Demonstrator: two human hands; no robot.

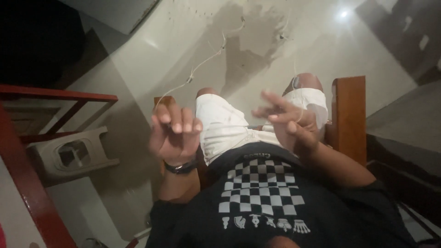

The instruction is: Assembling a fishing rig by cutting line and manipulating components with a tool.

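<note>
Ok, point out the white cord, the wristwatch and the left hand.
white cord [202, 64], head view, on its middle stretch.
wristwatch [180, 167], head view, on the band.
left hand [174, 133], head view, on the palm.

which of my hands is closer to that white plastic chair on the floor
Left. Your left hand, the one with the wristwatch, is raised just right of the white plastic chair in view. Your right hand is further off, over your right thigh beside the wooden armrest.

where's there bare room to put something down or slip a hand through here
Bare floor lies beyond the knees, bordered by the red railing and the thin white cord. More lies beyond the wooden chair arm. The lap is crowded: the left hand and right hand are raised over the white shorts, with only a narrow gap between them.
</note>
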